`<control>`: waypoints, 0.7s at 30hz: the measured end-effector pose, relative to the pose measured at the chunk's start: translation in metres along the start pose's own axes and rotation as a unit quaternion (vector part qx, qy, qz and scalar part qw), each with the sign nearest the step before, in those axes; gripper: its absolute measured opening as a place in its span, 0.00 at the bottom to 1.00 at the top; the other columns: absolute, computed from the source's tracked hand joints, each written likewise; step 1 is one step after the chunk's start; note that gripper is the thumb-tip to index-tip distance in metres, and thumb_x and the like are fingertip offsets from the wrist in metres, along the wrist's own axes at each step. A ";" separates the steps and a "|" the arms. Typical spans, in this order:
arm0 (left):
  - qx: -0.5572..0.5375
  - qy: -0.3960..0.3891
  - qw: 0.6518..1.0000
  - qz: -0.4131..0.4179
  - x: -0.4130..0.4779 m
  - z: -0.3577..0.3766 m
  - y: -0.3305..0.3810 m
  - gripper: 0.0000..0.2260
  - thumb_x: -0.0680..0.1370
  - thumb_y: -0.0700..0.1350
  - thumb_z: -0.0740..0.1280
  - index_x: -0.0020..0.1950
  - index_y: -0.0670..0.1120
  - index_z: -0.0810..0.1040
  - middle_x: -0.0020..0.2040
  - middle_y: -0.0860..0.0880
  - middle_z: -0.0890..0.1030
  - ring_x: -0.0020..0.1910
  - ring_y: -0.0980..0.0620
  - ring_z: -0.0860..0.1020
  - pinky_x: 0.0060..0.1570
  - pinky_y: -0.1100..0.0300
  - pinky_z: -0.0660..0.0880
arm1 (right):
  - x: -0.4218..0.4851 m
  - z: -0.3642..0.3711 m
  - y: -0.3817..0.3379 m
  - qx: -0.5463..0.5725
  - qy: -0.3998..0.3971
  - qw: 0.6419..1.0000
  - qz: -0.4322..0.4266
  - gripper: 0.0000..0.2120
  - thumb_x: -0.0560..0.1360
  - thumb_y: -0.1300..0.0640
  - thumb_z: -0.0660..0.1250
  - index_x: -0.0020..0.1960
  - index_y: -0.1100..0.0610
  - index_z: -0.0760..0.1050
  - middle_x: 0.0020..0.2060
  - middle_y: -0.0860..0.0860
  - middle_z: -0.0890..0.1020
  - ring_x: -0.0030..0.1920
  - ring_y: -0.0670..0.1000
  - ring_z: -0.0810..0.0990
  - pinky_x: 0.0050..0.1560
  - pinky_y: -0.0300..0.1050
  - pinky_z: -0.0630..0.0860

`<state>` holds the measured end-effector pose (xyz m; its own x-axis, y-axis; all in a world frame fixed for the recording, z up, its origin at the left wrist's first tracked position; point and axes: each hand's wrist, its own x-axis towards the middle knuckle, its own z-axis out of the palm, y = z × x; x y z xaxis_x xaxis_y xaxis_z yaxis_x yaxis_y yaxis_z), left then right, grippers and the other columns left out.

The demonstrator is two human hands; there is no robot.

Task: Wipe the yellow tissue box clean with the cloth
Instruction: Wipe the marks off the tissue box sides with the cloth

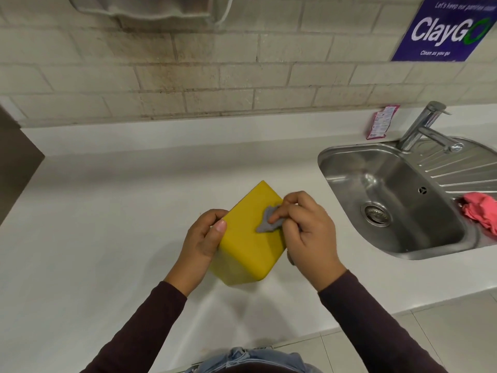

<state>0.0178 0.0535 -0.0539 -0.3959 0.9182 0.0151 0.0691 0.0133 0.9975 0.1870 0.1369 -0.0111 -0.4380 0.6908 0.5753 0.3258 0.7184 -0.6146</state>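
1. Denim [252,359] at the bottom edge is nearest, the person standing close against the counter [107,211] so both arms reach the work without stretching.
2. Left hand [204,238] is clamped on the box [247,246], thumb over the near-left edge and fingers out of sight behind the side. I judge this grip is there to brace it against the rubbing.
3. That yellow box sits tipped up on the counter between the 2 hands, a corner pointing away and 1 broad face turned up toward the wiper, which puts the surface being cleaned in plain sight.
4. Right hand [304,230] is closed on the grey cloth [269,219], fingertips pressing it flat against the upper face near the right edge. Most of the cloth is bunched in the palm, so only a small pad touches.
5. Off to the right, well apart, a pink rag [481,211] lies on the sink [349,157] drainer, not in use.
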 end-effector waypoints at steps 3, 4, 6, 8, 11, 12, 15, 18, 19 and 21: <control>-0.016 0.014 1.000 -0.019 0.004 -0.003 0.000 0.24 0.62 0.72 0.61 0.45 0.56 0.77 0.45 0.52 0.80 0.45 0.53 0.78 0.46 0.54 0.74 | 0.002 0.013 -0.015 -0.018 -0.017 0.999 -0.021 0.15 0.70 0.60 0.55 0.42 0.54 0.82 0.42 0.53 0.78 0.41 0.44 0.73 0.37 0.43 0.70; -0.019 0.015 0.999 -0.021 0.004 -0.003 0.000 0.24 0.62 0.72 0.61 0.45 0.55 0.77 0.45 0.52 0.80 0.44 0.54 0.79 0.46 0.54 0.74 | 0.000 0.016 -0.020 -0.019 -0.026 0.999 -0.033 0.15 0.69 0.60 0.56 0.42 0.54 0.82 0.41 0.53 0.78 0.41 0.45 0.73 0.38 0.43 0.69; -0.023 0.011 1.000 -0.016 0.005 -0.003 0.002 0.22 0.65 0.69 0.60 0.45 0.54 0.78 0.45 0.49 0.81 0.44 0.51 0.79 0.47 0.51 0.74 | -0.006 0.018 -0.027 -0.014 -0.035 0.998 -0.058 0.14 0.68 0.61 0.57 0.41 0.55 0.82 0.40 0.53 0.78 0.39 0.48 0.74 0.38 0.43 0.67; -0.011 0.002 1.000 -0.007 0.005 -0.003 0.002 0.24 0.65 0.71 0.60 0.45 0.54 0.78 0.46 0.47 0.81 0.46 0.48 0.78 0.48 0.50 0.74 | -0.017 0.015 -0.028 0.002 -0.044 0.995 -0.084 0.13 0.67 0.63 0.58 0.38 0.56 0.81 0.38 0.53 0.78 0.37 0.48 0.74 0.37 0.46 0.67; 0.024 -0.014 1.000 0.005 0.002 0.000 0.004 0.18 0.67 0.66 0.58 0.45 0.56 0.77 0.46 0.49 0.80 0.48 0.46 0.78 0.49 0.47 0.73 | -0.034 0.004 -0.021 0.009 -0.069 0.991 -0.112 0.12 0.65 0.64 0.58 0.34 0.55 0.79 0.37 0.51 0.79 0.36 0.48 0.75 0.35 0.49 0.66; 0.038 -0.021 0.999 0.009 0.001 0.001 0.005 0.17 0.68 0.64 0.57 0.45 0.57 0.77 0.46 0.50 0.80 0.48 0.47 0.77 0.49 0.47 0.73 | -0.038 -0.001 -0.018 0.003 -0.072 0.991 -0.114 0.12 0.64 0.64 0.58 0.33 0.54 0.78 0.36 0.51 0.79 0.36 0.48 0.75 0.35 0.49 0.66; 0.064 -0.038 0.997 0.020 -0.001 0.007 0.006 0.18 0.67 0.64 0.58 0.48 0.55 0.76 0.48 0.51 0.79 0.50 0.48 0.76 0.49 0.51 0.73 | -0.042 -0.016 -0.004 -0.044 -0.045 0.994 -0.093 0.12 0.64 0.64 0.57 0.30 0.55 0.77 0.35 0.50 0.79 0.34 0.47 0.73 0.34 0.50 0.67; 0.085 -0.041 0.995 0.021 -0.003 0.014 0.005 0.21 0.66 0.65 0.60 0.51 0.55 0.74 0.51 0.52 0.78 0.55 0.47 0.74 0.54 0.46 0.73 | -0.040 -0.029 0.013 -0.108 0.013 0.994 -0.019 0.13 0.66 0.62 0.56 0.29 0.56 0.78 0.35 0.51 0.78 0.32 0.48 0.73 0.32 0.48 0.69; 0.089 -0.043 0.995 0.020 -0.004 0.018 0.005 0.22 0.65 0.65 0.61 0.52 0.53 0.74 0.52 0.51 0.77 0.56 0.47 0.74 0.55 0.43 0.73 | -0.040 -0.032 0.018 -0.110 0.038 0.993 0.018 0.14 0.66 0.62 0.56 0.30 0.56 0.78 0.35 0.50 0.78 0.32 0.48 0.74 0.32 0.47 0.70; 0.097 -0.041 0.994 0.020 -0.005 0.026 0.007 0.26 0.63 0.66 0.63 0.54 0.52 0.73 0.53 0.50 0.76 0.55 0.47 0.74 0.54 0.44 0.74 | -0.044 -0.037 0.027 -0.083 0.084 0.989 0.091 0.15 0.68 0.60 0.55 0.32 0.54 0.79 0.37 0.45 0.75 0.35 0.45 0.75 0.32 0.43 0.72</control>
<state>0.0444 0.0592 -0.0491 -0.3136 0.9487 0.0409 0.2626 0.0452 0.9638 0.2457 0.1290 -0.0329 -0.2193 0.8031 0.5540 0.5252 0.5757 -0.6267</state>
